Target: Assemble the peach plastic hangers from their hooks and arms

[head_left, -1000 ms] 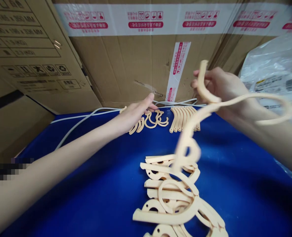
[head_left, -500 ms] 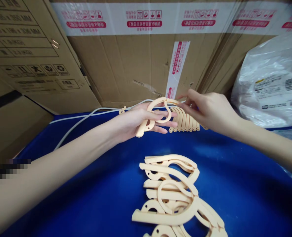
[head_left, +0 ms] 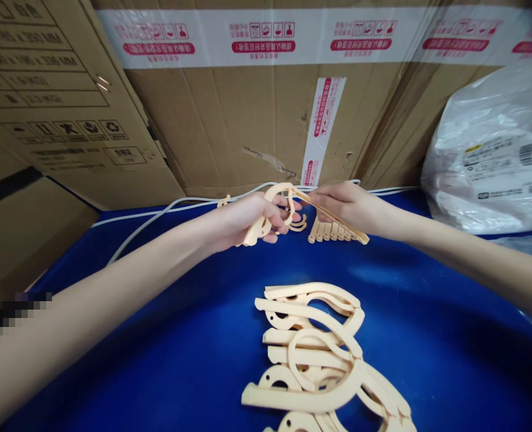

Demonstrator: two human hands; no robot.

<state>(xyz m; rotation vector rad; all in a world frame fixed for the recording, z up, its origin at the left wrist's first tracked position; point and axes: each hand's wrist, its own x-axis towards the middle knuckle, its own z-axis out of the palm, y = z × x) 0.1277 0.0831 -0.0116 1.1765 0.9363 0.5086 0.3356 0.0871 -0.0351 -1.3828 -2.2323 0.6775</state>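
Left hand (head_left: pixel 248 219) curled round one curved arm of beige hanger (head_left: pixel 278 189), fingers partly spread; right hand (head_left: pixel 353 207) closed on its other arm. Hanger held over far part of blue bench (head_left: pixel 194 312), beyond hanger pile (head_left: pixel 313 357).

Your right hand (head_left: pixel 352 207) partly hides the row of strips (head_left: pixel 327 231); the view's bottom edge cuts off the nearer pile (head_left: pixel 292 396), its right edge the plastic bag (head_left: pixel 495 162).
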